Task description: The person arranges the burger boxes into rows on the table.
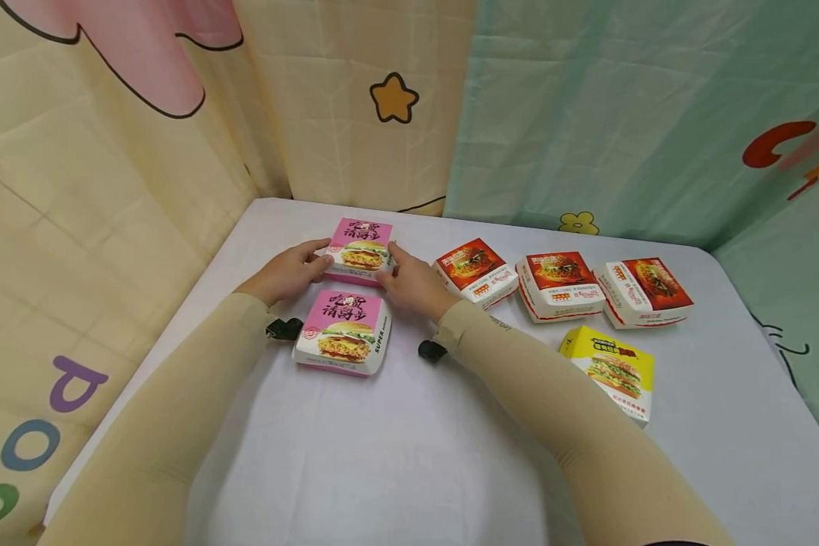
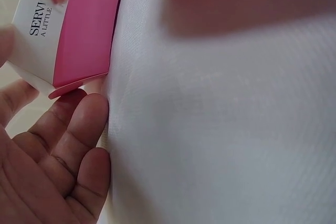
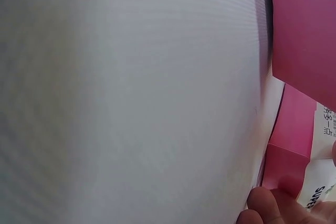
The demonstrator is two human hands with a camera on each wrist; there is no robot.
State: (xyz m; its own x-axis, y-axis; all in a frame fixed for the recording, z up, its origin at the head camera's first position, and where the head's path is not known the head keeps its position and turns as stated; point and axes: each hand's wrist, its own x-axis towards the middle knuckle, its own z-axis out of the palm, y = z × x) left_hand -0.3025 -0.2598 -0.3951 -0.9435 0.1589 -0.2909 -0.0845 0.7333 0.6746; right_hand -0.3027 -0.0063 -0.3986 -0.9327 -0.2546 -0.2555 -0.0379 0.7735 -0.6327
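Note:
Two pink and white burger boxes lie one behind the other on the left of the table. My left hand (image 1: 292, 271) holds the far pink burger box (image 1: 360, 249) by its left side, thumb at the front corner. On the opposite side, my right hand (image 1: 412, 282) grips the same box. In the left wrist view, fingertips (image 2: 90, 116) rest at the lower edge of its pink side, low against the white cloth. Right fingertips (image 3: 262, 203) also show at the base of the box. Between my forearms sits the nearer pink burger box (image 1: 342, 334).
To the right, three red and white burger boxes stand in a row: a left one (image 1: 476, 271), a middle one (image 1: 561, 285) and a right one (image 1: 644, 292). A yellow burger box (image 1: 609, 371) sits nearer, beside my right forearm. Printed curtains (image 1: 355, 45) border the white-covered table (image 1: 368, 462).

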